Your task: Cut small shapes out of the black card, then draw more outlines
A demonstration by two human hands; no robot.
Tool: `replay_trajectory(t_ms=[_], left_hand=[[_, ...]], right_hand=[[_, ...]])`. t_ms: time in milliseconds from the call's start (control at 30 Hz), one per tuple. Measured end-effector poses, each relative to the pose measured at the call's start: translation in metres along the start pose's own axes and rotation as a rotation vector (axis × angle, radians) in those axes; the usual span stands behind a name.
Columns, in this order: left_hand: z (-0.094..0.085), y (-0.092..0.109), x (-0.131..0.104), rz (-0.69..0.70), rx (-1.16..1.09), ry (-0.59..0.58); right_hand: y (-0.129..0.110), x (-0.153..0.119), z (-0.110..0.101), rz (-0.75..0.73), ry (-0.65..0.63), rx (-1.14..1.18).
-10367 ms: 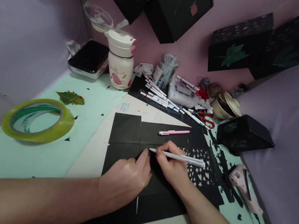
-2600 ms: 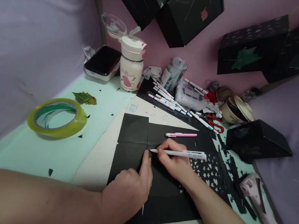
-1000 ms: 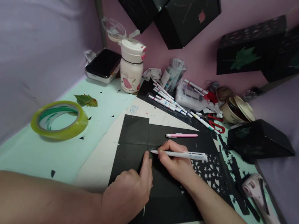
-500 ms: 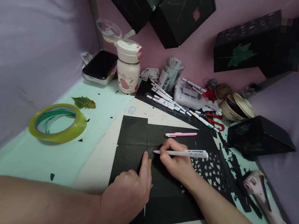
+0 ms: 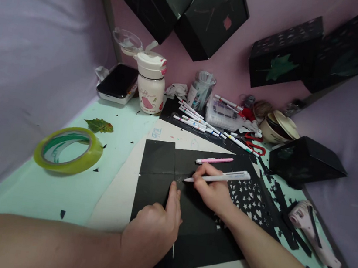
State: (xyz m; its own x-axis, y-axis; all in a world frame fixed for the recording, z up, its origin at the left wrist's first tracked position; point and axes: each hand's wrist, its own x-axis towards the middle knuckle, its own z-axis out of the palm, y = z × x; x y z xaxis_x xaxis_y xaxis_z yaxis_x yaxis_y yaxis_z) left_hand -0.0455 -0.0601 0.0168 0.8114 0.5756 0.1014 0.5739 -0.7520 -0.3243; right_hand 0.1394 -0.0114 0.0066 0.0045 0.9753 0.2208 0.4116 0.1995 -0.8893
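My left hand (image 5: 155, 225) presses its extended index finger on the black paper (image 5: 153, 192), near a crease, with the other fingers curled. A thin pale pointed thing sticks out below that hand, most of it hidden. In my right hand (image 5: 213, 189) is a white pen (image 5: 228, 175), its tip touching or just over the black paper beside faint light marks, right of my left fingertip. A pink pen (image 5: 215, 160) lies above my right hand. Small heart and star cutouts (image 5: 251, 203) show beside my right wrist.
Green tape roll (image 5: 68, 150) and leaf (image 5: 100, 125) lie left. Behind stand a bottle (image 5: 151, 88), a jar (image 5: 201, 90) and several white markers (image 5: 200, 121). Right are red scissors (image 5: 256, 148), a black box (image 5: 307, 162) and a pink glue gun (image 5: 314, 233). Black boxes (image 5: 214, 20) hang above.
The rear end of the white pen has tipped upward, and its tip has shifted slightly. My left hand has hardly moved. The whole view has shifted a little.
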Motion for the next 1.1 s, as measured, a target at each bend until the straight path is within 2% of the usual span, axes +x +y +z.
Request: replay_trajectory(t_ms=[100, 233, 500, 633, 733, 867, 967, 1100], left_hand=[[-0.002, -0.002, 0.001, 0.001, -0.003, -0.009], [-0.008, -0.002, -0.002, 0.014, -0.024, 0.005], [-0.008, 0.005, -0.008, 0.042, -0.035, 0.062], [-0.004, 0.006, -0.010, 0.056, -0.014, 0.065], [-0.002, 0.009, -0.011, 0.079, -0.006, -0.002], [0.001, 0.012, -0.011, 0.075, 0.000, -0.088], [0.002, 0.013, -0.010, 0.064, -0.001, -0.091], [-0.002, 0.012, -0.009, 0.079, -0.023, -0.127]], right_hand=[[0.007, 0.001, -0.002, 0.102, 0.110, 0.185], [0.014, 0.004, -0.003, 0.140, 0.165, 0.389], [0.016, 0.007, -0.001, 0.121, 0.209, 0.455], [0.001, 0.005, -0.010, 0.088, 0.259, 0.428], [-0.020, 0.001, -0.026, 0.052, 0.275, 0.360], [-0.047, -0.007, -0.043, 0.103, 0.341, 0.366], [-0.054, -0.016, -0.042, 0.165, 0.346, 0.415], [-0.053, -0.027, -0.030, 0.180, 0.357, 0.455]])
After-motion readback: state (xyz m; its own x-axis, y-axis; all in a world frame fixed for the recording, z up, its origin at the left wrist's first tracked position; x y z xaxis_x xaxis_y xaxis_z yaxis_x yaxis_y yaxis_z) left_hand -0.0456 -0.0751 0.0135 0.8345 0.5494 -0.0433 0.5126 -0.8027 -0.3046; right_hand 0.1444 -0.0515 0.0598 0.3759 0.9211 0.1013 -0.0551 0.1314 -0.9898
